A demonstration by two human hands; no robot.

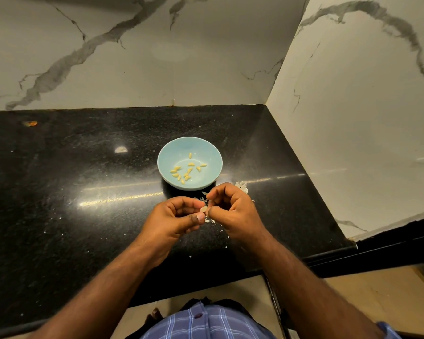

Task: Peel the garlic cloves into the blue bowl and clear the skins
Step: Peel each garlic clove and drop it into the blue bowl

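Note:
A light blue bowl (167, 152) stands on the black counter and holds several peeled yellow garlic cloves (187, 170). Just in front of it my left hand (174, 218) and my right hand (233, 209) meet fingertip to fingertip, both pinching one small garlic clove (203, 209). Thin white garlic skins (210, 220) lie on the counter under and around the fingers. A larger papery piece of garlic (242, 186) sits behind my right hand, partly hidden by it.
The black granite counter (83, 192) runs left and back to marble walls (353, 106) that meet in a corner at the right. Small white skin flecks dot the counter. Its front edge is close to my body.

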